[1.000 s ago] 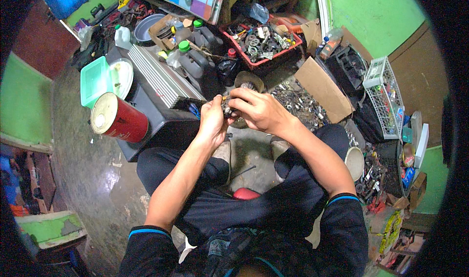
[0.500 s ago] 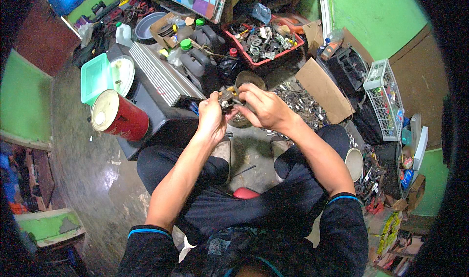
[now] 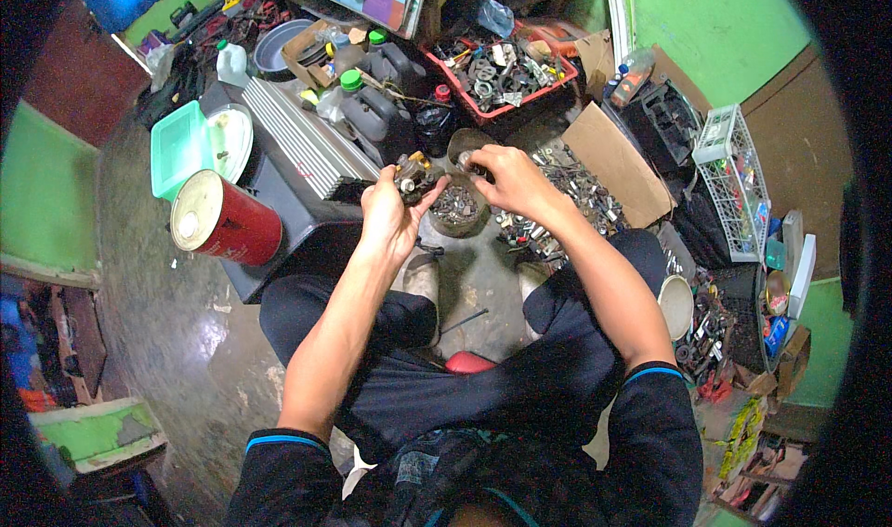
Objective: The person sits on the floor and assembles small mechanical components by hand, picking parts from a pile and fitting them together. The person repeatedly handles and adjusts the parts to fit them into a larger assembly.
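Note:
My left hand [image 3: 388,213] holds up a dark metal machine part [image 3: 414,176] with a brass-coloured piece on top and a pale round end. To its right, my right hand [image 3: 509,179] is apart from that part, its fingers curled together at the rim of a round dark bowl [image 3: 462,142]. Whatever those fingers pinch is hidden. Beneath both hands stands a round tin [image 3: 458,207] filled with small metal bits. Beside it, many loose metal parts [image 3: 567,206] lie spread on the floor under my right forearm.
A red crate [image 3: 502,114] of scrap parts stands ahead. Dark jugs with green caps [image 3: 373,111], a red can [image 3: 243,220] and a green plastic box [image 3: 177,146] are at left. Cardboard [image 3: 613,169] and a white basket [image 3: 734,188] are at right. A thin rod [image 3: 465,320] lies between my feet.
My right hand has moved off the metal part, slightly right, to the bowl's rim. My left hand has shifted slightly left, still holding the part. The tin below now shows.

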`<state>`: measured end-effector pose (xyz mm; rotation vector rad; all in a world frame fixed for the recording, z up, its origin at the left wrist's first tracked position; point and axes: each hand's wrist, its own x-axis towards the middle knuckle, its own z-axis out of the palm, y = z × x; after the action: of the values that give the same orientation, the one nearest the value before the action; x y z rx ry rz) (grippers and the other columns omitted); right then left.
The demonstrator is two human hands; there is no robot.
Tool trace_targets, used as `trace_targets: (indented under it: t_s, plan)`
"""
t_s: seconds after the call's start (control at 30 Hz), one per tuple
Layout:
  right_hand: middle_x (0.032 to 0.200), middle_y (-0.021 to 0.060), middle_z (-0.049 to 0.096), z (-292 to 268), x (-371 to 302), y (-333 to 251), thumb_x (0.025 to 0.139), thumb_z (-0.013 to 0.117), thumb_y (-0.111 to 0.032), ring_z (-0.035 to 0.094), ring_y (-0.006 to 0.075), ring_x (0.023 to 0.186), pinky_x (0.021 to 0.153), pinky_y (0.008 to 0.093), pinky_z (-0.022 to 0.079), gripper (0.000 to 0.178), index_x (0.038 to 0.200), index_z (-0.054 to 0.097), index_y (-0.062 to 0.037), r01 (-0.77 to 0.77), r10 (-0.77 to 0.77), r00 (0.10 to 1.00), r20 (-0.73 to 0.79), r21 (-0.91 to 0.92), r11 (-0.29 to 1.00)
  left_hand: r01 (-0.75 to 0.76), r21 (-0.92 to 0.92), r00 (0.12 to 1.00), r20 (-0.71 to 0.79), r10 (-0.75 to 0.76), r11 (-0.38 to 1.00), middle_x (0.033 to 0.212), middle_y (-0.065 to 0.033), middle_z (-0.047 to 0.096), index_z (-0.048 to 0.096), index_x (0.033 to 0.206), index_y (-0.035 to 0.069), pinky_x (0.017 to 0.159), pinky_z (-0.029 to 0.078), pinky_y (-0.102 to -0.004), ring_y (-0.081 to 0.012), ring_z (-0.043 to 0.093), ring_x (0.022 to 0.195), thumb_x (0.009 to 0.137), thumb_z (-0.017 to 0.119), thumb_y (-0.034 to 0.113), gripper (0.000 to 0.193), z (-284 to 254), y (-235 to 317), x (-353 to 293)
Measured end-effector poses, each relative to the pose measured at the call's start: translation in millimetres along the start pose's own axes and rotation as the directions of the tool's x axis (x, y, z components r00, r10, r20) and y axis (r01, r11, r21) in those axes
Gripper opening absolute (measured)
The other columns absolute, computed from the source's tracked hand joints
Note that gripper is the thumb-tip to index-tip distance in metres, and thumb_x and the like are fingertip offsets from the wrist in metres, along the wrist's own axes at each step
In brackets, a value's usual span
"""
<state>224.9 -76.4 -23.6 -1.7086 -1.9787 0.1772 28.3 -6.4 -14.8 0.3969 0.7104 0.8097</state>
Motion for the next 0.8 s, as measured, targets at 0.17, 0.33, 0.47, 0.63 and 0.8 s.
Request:
trace_targets:
  t_s: [0.17,0.33,0.47,0.63,0.8]
  plan:
    - [0.089,0.0186,0.063,-3.1,6.5,-1.1,0.075,0.064,-0.008,0.063,0.0392,0.086,0.079,0.0464,0.052,0.022,0.097,0.064,-0.0016,-0.076,0.075,0.997,-0.035,-0.041,0.996,0.001,0.013,0.999,0.034,-0.001,1.000,0.114,-0.0256,0.057,0.044,0.117,-0.010,0.091,0.056,-0.0495,-0.0387,0.060,0.106,0.103,0.027,0.018,0.036,-1.7,0.9,-1.8]
    - [0.087,0.0154,0.063,-7.1,6.9,-1.0,0.076,0.065,-0.009,0.064,0.0359,0.084,0.075,0.0449,0.053,0.018,0.093,0.065,-0.0041,-0.026,0.024,0.992,-0.126,-0.014,1.000,-0.006,0.040,1.000,0.010,0.005,0.999,0.115,-0.0258,0.057,0.044,0.117,-0.010,0.090,0.056,-0.0495,-0.0382,0.060,0.106,0.103,0.027,0.018,0.036,3.4,0.2,-5.8]
    - [0.077,0.0128,0.064,-8.1,5.4,-8.1,0.077,0.069,-0.014,0.065,0.0341,0.074,0.067,0.0418,0.053,0.013,0.086,0.067,-0.0059,0.055,-0.045,0.971,-0.235,0.039,0.998,-0.003,0.062,1.000,0.014,0.002,0.998,0.113,-0.0250,0.058,0.045,0.118,-0.009,0.088,0.057,-0.0480,-0.0366,0.062,0.103,0.103,0.028,0.019,0.036,4.5,-0.2,-6.5]
    - [0.067,0.0094,0.063,-6.0,-0.7,-30.5,0.074,0.077,-0.016,0.062,0.0283,0.059,0.054,0.0361,0.049,0.015,0.077,0.066,-0.0054,0.257,-0.193,0.897,-0.398,0.112,0.960,-0.021,0.119,0.999,0.042,0.016,0.993,0.108,-0.0219,0.061,0.048,0.118,-0.007,0.079,0.059,-0.0421,-0.0311,0.065,0.093,0.104,0.029,0.021,0.037,-2.3,-3.9,-2.0]
    - [0.066,0.0059,0.062,-15.1,-2.0,-45.0,0.071,0.079,-0.011,0.061,0.0227,0.056,0.050,0.0333,0.046,0.015,0.075,0.065,-0.0063,0.424,-0.354,0.784,-0.511,0.023,0.906,-0.030,0.143,0.999,0.031,0.025,0.989,0.103,-0.0173,0.064,0.052,0.116,-0.005,0.073,0.059,-0.0383,-0.0258,0.065,0.086,0.104,0.032,0.024,0.038,-1.5,-3.5,-3.6]
